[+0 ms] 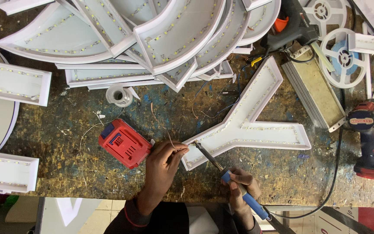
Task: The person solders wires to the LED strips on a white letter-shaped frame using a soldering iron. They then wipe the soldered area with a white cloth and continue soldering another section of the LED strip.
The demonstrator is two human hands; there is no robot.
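1. Right at the near edge of the bench, the right hand (242,184) is wrapped firmly round the blue handle of a soldering iron (226,173), fingers closed on the grip and well back from the metal shaft, whose tip sits at the near-left end of the Y-shaped letter (247,130).
2. Beside it, the left hand (163,162) is pinched shut on a thin wire (168,138), thumb and fingertips together, holding it just by that same end of the letter.
3. I'd judge the wire to be limp and very light, apt to spring or slip, so a fine pinch close to its end suits it.
4. By the look of it the iron is stiff and light, and only the blue handle is safe to hold.
5. Lying flat in the middle of the bench, the letter is a white, thin-walled tray lined with rows of small lights; it seems light, fairly rigid, easily dented, and best held by its outer walls.
6. Left of the hands lies a red battery pack (124,143).
7. Farther off is a heap of white letter shells (152,34); far right, a red drill (369,143) and a wire reel (343,58).
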